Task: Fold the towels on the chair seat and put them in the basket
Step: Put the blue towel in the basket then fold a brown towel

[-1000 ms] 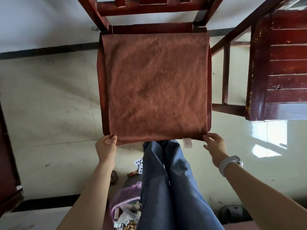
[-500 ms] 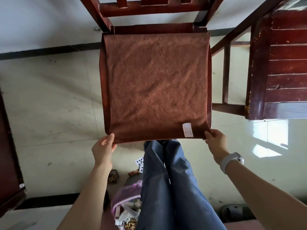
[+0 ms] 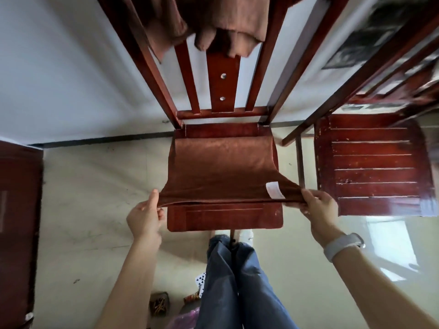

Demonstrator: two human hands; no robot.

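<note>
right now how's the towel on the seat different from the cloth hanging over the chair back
The towel is spread nearly flat over the chair seat, while the hanging cloth droops bunched in folds over the chair back. The left hand and right hand pinch the towel's near corners and lift that edge; nothing holds the hanging cloth. The towel shows a white tag; the hanging cloth shows none. Both are brown.

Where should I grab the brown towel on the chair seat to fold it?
Grab the brown towel by its two near corners, coming from the front edge of the chair seat. The left hand and right hand pinch it there already, and the near edge is lifted and stretched straight between them.
</note>
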